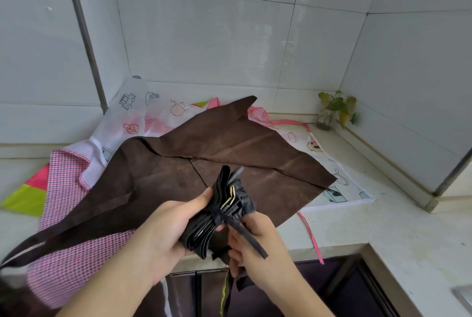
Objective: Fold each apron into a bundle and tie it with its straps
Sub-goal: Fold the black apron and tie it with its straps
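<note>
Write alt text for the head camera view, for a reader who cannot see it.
Two hands hold a dark folded apron bundle above a counter: the left hand grips it, the right hand pinches its strap. Beneath lie a brown apron and patterned aprons.

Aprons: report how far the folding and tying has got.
Done: none shows as a finished, set-down bundle. In hand: the left hand grips a dark folded bundle with a strap wound round its middle; the right hand pinches the strap at the knot. Left: the brown apron, the pink checked apron and the white printed apron lie spread on the counter.
</note>
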`<state>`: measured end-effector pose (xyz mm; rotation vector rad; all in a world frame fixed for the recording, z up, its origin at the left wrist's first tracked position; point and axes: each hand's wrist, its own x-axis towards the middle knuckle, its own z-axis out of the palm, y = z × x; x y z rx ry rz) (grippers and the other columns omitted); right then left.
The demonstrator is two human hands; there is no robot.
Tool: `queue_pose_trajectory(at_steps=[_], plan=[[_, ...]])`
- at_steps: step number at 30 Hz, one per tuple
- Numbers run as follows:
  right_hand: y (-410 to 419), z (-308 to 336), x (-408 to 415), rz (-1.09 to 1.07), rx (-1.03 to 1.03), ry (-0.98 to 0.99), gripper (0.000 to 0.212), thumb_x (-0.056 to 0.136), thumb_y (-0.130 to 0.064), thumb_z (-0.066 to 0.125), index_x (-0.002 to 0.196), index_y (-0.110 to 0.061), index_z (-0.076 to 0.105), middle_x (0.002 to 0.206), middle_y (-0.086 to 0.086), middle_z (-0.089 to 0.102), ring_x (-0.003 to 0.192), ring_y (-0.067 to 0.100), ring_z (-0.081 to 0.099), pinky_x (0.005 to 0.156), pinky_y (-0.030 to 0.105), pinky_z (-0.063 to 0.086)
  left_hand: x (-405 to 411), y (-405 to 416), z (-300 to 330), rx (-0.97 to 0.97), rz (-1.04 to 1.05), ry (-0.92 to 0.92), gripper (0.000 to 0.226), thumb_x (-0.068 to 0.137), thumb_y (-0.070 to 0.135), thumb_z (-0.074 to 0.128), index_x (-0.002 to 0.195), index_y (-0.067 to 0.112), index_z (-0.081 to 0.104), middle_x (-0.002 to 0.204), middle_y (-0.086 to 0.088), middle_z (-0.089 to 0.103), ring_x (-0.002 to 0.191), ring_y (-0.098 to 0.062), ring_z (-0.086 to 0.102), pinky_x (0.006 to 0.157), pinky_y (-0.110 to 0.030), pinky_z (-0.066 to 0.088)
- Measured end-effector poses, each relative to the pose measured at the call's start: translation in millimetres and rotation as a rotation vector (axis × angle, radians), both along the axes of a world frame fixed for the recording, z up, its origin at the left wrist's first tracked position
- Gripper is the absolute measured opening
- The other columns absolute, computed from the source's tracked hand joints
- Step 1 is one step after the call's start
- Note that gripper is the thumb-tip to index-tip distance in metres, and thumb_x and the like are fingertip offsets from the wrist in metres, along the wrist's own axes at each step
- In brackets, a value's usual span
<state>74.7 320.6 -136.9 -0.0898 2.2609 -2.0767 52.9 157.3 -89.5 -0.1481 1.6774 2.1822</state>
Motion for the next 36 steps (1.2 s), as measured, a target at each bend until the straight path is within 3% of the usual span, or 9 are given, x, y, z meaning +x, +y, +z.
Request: queue_pose_trajectory(at_steps=[4, 7, 10, 12, 15, 21, 25, 29, 36], plan=[[-6, 8, -9, -0.030, -0.083, -0.064, 0.021, 0.103, -0.011, 0.052, 0.087, 0.001, 0.054, 0.067, 0.008, 0.042, 0.053, 0.021, 0.038, 0.048, 0.035, 0.032, -12, -1, -20, -0.170, 0.088, -0.057, 0.051, 0.094, 0.049, 0.069, 0.092, -0.001, 0.082, 0.094, -0.020, 0.079, 0.083, -0.032, 0.078, 0.070, -0.041, 0.063], [-19, 13, -22, -0.061, -0.072, -0.133, 0.015, 0.090, -0.021, 0.061, 0.083, -0.010, 0.055, 0.072, 0.011, 0.044, 0.063, 0.025, 0.043, 0.054, 0.036, 0.034, -24, 3, -27, -0.598, 0.178, 0.093, 0.057, 0.101, 0.054, 0.057, 0.082, 0.003, 0.074, 0.080, -0.014, 0.075, 0.078, -0.029, 0.073, 0.061, -0.031, 0.054], [-32, 18, -40, -0.168, 0.049, -0.135, 0.011, 0.078, -0.024, 0.057, 0.074, -0.016, 0.049, 0.070, 0.007, 0.041, 0.066, 0.023, 0.039, 0.061, 0.040, 0.031, -30, 11, -35, -0.910, 0.322, 0.335, 0.025, 0.104, 0.035, 0.055, 0.101, 0.010, 0.055, 0.102, -0.006, 0.059, 0.089, -0.025, 0.059, 0.073, -0.037, 0.042], [-38, 18, -52, -0.191, 0.089, -0.154, 0.015, 0.081, -0.023, 0.056, 0.072, -0.013, 0.049, 0.067, 0.005, 0.042, 0.064, 0.022, 0.041, 0.060, 0.037, 0.034, -30, 14, -36, -0.876, 0.437, 0.473, 0.013, 0.101, 0.016, 0.059, 0.107, 0.014, 0.047, 0.111, -0.002, 0.046, 0.096, -0.022, 0.052, 0.079, -0.030, 0.040], [-41, 23, -60, -0.163, 0.053, -0.274, 0.018, 0.089, -0.020, 0.057, 0.087, -0.003, 0.065, 0.067, 0.009, 0.055, 0.054, 0.025, 0.054, 0.047, 0.030, 0.046, -27, 10, -32, -0.720, 0.438, 0.543, 0.017, 0.100, 0.008, 0.058, 0.100, 0.024, 0.054, 0.101, 0.005, 0.059, 0.088, -0.009, 0.060, 0.067, -0.017, 0.041], [-28, 18, -67, -0.153, 0.068, -0.396, 0.022, 0.093, -0.014, 0.056, 0.107, 0.000, 0.066, 0.061, 0.005, 0.054, 0.036, 0.015, 0.049, 0.041, 0.026, 0.044, -28, -9, -43, -0.698, 0.172, 0.754, 0.027, 0.091, 0.010, 0.075, 0.101, 0.035, 0.076, 0.104, 0.018, 0.065, 0.089, -0.007, 0.071, 0.076, -0.021, 0.058], [-25, 15, -70, -0.123, 0.208, -0.315, 0.018, 0.086, -0.014, 0.059, 0.068, -0.012, 0.056, 0.055, 0.003, 0.042, 0.045, 0.017, 0.036, 0.046, 0.024, 0.030, -38, -15, -49, -0.853, 0.237, 0.902, 0.013, 0.088, 0.017, 0.082, 0.091, 0.030, 0.083, 0.093, 0.021, 0.068, 0.084, -0.003, 0.069, 0.073, -0.024, 0.058], [-22, 19, -71, -0.064, 0.424, -0.128, 0.028, 0.081, -0.022, 0.061, 0.054, -0.018, 0.052, 0.057, -0.002, 0.040, 0.059, 0.015, 0.035, 0.056, 0.028, 0.030, -46, -15, -43, -1.066, 0.179, 1.066, 0.007, 0.092, 0.022, 0.073, 0.086, 0.025, 0.071, 0.101, 0.022, 0.056, 0.099, -0.002, 0.054, 0.082, -0.015, 0.046], [-19, 17, -71, -0.004, 0.320, 0.061, 0.037, 0.096, -0.035, 0.065, 0.072, -0.007, 0.057, 0.063, 0.000, 0.049, 0.061, 0.010, 0.046, 0.062, 0.032, 0.040, -51, -23, -28, -0.954, 0.170, 0.757, 0.020, 0.096, 0.028, 0.068, 0.077, 0.029, 0.065, 0.075, 0.014, 0.069, 0.073, -0.006, 0.066, 0.064, -0.028, 0.055]])
